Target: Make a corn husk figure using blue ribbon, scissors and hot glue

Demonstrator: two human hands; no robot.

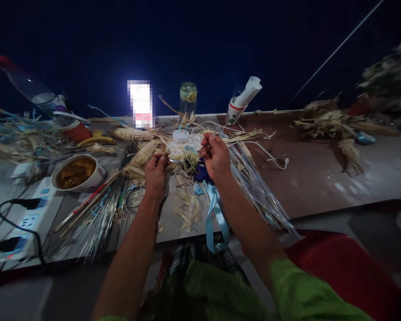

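Observation:
My left hand point(156, 174) is closed in a pinch on a slim shiny metal tool point(175, 161); its exact kind is too small to tell. The tool points right, toward a small heap of dry husk scraps point(190, 163). To the right of that heap, my right hand point(217, 156) is raised with its fingers curled together, and what they hold, if anything, cannot be made out. A dark blue object point(202, 171) lies partly hidden behind the right hand. Light blue ribbon point(214, 223) hangs over the table's front edge below it.
Corn cobs point(142, 158), a bowl of brown liquid point(76, 173), a power strip point(31, 223) and thin wires point(102, 227) lie leftward. Clear plastic rods point(257, 183) and a white cable point(270, 156) are rightward. A bottle point(188, 96) and paper cup point(235, 109) stand behind.

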